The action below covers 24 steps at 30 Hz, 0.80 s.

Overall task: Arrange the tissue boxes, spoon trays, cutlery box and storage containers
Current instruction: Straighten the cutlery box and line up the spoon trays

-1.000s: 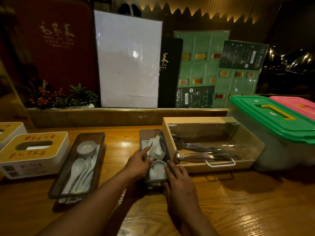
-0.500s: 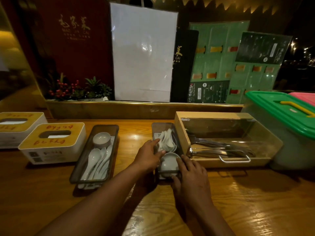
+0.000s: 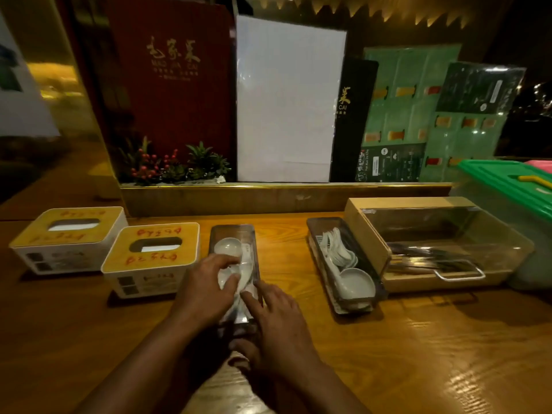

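both hands at the left spoon tray

now the two hands are closest, both on the left spoon tray [image 3: 234,234] in the middle of the wooden bench [image 3: 418,339]. the left hand [image 3: 206,289] is curled over the white spoons [image 3: 245,265] inside this tray, fingers bent on them; if it really grips one, i cannot tell. the right hand [image 3: 276,318] lies with loose, spread fingers on the near right edge of the tray, not clenched. just left of the tray stands a tissue box [image 3: 152,258], and a second tissue box [image 3: 70,237] is beside it, further left. to the right, well apart, the other spoon tray [image 3: 343,264] touches the cutlery box [image 3: 433,249] with clear lid. further right is a storage container [image 3: 507,186] with green lid. behind the bench, menus [image 3: 173,85] lean upright above small plants [image 3: 179,165].
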Each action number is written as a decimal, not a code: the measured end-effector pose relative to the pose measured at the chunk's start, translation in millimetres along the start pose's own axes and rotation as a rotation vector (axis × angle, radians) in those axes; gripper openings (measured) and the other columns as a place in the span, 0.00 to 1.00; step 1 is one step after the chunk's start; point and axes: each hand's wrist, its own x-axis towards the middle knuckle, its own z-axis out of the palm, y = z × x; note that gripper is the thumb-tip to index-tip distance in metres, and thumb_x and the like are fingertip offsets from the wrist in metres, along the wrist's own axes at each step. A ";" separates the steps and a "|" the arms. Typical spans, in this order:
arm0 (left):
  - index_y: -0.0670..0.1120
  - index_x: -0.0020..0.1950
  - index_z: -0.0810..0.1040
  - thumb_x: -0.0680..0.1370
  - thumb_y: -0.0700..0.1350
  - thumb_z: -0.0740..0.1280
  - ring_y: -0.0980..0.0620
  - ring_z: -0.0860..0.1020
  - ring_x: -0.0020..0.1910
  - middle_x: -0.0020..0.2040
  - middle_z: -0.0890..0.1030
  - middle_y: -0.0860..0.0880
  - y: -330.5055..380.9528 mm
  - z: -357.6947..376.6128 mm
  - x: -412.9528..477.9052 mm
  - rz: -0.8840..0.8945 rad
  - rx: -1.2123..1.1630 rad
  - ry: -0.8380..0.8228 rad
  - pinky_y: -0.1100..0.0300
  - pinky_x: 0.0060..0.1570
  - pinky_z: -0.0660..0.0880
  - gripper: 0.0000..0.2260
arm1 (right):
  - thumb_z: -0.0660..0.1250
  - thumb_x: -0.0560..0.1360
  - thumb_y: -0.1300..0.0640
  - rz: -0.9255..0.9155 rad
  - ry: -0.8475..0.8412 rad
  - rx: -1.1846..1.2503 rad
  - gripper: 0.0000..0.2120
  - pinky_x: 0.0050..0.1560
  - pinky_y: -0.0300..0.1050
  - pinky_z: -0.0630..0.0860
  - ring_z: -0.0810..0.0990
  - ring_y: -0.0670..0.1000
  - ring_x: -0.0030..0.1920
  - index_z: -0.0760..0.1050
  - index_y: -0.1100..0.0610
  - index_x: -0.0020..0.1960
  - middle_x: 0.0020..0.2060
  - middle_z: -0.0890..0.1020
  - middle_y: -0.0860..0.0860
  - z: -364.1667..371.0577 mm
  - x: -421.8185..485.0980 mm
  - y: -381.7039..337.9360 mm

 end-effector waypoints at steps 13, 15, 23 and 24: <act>0.63 0.79 0.56 0.77 0.55 0.70 0.58 0.72 0.69 0.72 0.73 0.58 -38.7 42.0 -15.0 -0.088 -0.444 -0.261 0.50 0.65 0.75 0.34 | 0.58 0.76 0.41 0.299 0.140 -0.204 0.29 0.70 0.57 0.69 0.71 0.55 0.71 0.66 0.44 0.76 0.75 0.71 0.47 -8.5 -19.1 23.2; 0.64 0.79 0.52 0.78 0.53 0.69 0.57 0.73 0.69 0.71 0.74 0.59 -30.6 54.6 -11.6 -0.097 -0.474 -0.314 0.50 0.65 0.74 0.35 | 0.56 0.75 0.41 0.349 0.152 -0.212 0.29 0.71 0.59 0.69 0.70 0.56 0.73 0.68 0.44 0.75 0.75 0.71 0.49 -13.2 -24.3 27.2; 0.69 0.76 0.59 0.81 0.44 0.65 0.54 0.74 0.68 0.70 0.75 0.58 -11.6 85.5 8.7 -0.227 -0.700 -0.437 0.46 0.65 0.75 0.30 | 0.64 0.77 0.41 0.434 0.149 -0.139 0.30 0.79 0.57 0.53 0.51 0.56 0.80 0.61 0.40 0.78 0.81 0.57 0.51 -24.0 -29.6 48.8; 0.71 0.74 0.60 0.81 0.44 0.65 0.52 0.74 0.68 0.70 0.75 0.58 -11.1 87.8 11.1 -0.238 -0.747 -0.454 0.44 0.64 0.75 0.30 | 0.64 0.77 0.41 0.440 0.153 -0.131 0.31 0.79 0.57 0.52 0.51 0.56 0.80 0.60 0.40 0.78 0.81 0.56 0.50 -23.9 -29.0 49.9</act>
